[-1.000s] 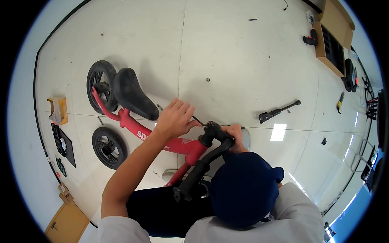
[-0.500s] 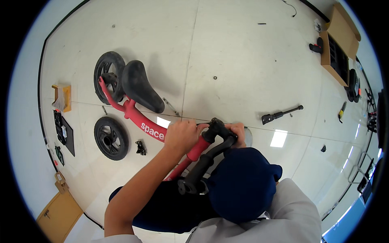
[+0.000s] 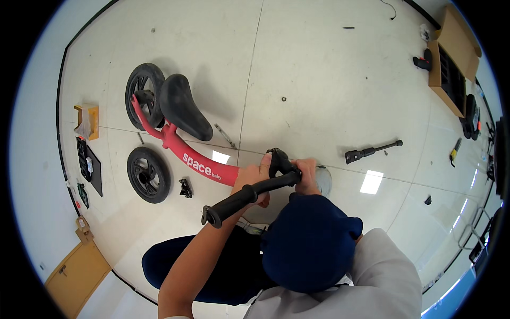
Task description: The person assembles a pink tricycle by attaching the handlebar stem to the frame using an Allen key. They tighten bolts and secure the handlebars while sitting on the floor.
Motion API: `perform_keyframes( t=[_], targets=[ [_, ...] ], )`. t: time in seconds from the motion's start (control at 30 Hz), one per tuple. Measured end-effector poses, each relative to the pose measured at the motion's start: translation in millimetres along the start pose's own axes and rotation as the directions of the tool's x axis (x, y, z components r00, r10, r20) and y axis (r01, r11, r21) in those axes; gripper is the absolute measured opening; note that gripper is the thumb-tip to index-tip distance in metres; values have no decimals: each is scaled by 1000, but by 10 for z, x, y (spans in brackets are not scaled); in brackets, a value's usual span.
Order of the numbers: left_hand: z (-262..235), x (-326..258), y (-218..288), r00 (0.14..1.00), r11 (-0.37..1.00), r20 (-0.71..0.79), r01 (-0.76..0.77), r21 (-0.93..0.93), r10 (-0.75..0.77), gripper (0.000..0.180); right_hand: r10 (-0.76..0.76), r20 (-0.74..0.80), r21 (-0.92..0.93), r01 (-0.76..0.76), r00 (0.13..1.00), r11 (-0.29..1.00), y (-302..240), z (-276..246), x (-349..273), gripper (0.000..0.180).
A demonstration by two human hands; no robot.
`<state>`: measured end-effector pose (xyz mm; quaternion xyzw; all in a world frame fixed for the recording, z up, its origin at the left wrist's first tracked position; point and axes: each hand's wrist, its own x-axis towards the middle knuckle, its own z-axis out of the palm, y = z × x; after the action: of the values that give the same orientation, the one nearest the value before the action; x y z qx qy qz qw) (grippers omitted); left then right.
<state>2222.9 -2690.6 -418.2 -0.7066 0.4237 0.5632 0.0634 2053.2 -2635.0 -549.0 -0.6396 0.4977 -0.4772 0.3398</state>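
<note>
A red balance bike frame (image 3: 204,166) with a black saddle (image 3: 186,109) lies across the floor in front of me. My left hand (image 3: 256,173) is wrapped around the frame's front end, just below the handlebar stem (image 3: 280,157). The black handlebar (image 3: 234,206) crosses over that hand and forearm, its grip end pointing to the lower left. My right hand (image 3: 306,176) is closed on the handlebar's other side by the stem; some of its fingers are hidden.
One black wheel (image 3: 133,106) lies by the frame's rear end, another wheel (image 3: 159,183) below it. A small black part (image 3: 185,188) is beside them. To the right lies a black rod-like part (image 3: 372,152). Farther right are an open cardboard box (image 3: 435,74) and a yellow-black tool (image 3: 455,152).
The handlebar has turned, its near grip swinging left over my left forearm. My left hand has shifted from beside the stem to lower around the frame's front end.
</note>
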Motion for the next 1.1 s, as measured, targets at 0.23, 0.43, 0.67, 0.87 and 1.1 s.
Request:
perform_keyframes(
  t=[0.23, 0.43, 0.67, 0.87, 1.1],
  targets=[
    [-291, -40, 49, 876, 805, 482, 279, -523, 9, 57, 336, -30, 126, -330, 941, 936, -235, -10, 269, 39],
    [-415, -47, -62, 877, 896, 464, 97, -432, 128, 32, 584, 227, 366, -624, 779, 690, -192, 0, 299, 43],
    [-459, 27, -103, 876, 892, 468, 114, -438, 118, 32, 598, 142, 375, -602, 789, 706, -272, 29, 365, 46],
    [-422, 43, 11, 818, 696, 572, 372, -614, 68, 42, 534, 80, 320, -529, 841, 786, -214, 51, 325, 46],
    [-366, 98, -25, 800, 679, 594, 386, -624, 91, 39, 553, 118, 310, -560, 825, 768, -233, 51, 351, 46]
  ],
)
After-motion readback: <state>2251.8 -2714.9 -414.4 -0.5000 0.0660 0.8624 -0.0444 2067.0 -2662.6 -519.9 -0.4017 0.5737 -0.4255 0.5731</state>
